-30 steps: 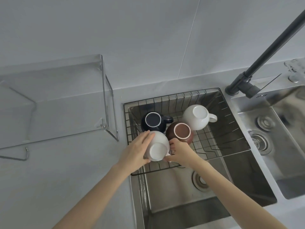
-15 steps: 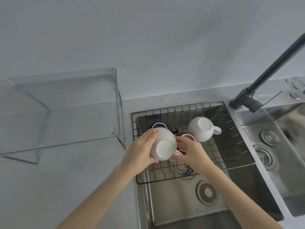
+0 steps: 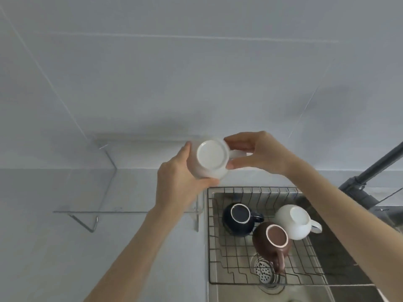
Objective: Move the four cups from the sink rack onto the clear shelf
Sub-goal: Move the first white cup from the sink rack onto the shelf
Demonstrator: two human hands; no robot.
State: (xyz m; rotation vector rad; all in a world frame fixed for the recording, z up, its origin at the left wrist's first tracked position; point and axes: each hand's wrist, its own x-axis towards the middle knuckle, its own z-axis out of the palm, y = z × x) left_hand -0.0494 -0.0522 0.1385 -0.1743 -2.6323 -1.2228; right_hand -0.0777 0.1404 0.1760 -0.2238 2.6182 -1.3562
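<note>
white cup (image 3: 212,159) sits in the air between both hands, base turned toward the camera, so its long axis runs roughly along the line of sight and its mouth faces away. left hand (image 3: 177,188) wraps the cup's body from the left and below, fingers curled around the far side and thumb pressed on the lower edge. right hand (image 3: 259,152) comes in from the right, thumb and fingers pinching around the handle, which points right.

clear shelf (image 3: 130,177) lies to the left of the cup and lower in view, its top sheet running leftward from about where the left wrist is; the left hand is the nearer one to it. the cup looks to be near the shelf's right end, so the coming move is likely a short leftward carry, with the cup perhaps turned upright on the way. the shelf's edges are hard to read through the transparent sheet; its top looks bare, so room seems ample.

sink rack (image 3: 218,277) is low right, well apart from the held cup, and carries the navy cup (image 3: 238,219), brown cup (image 3: 272,240) and a second white cup (image 3: 293,221), all bottom up. dark faucet (image 3: 375,168) stands far right, out of the path.
</note>
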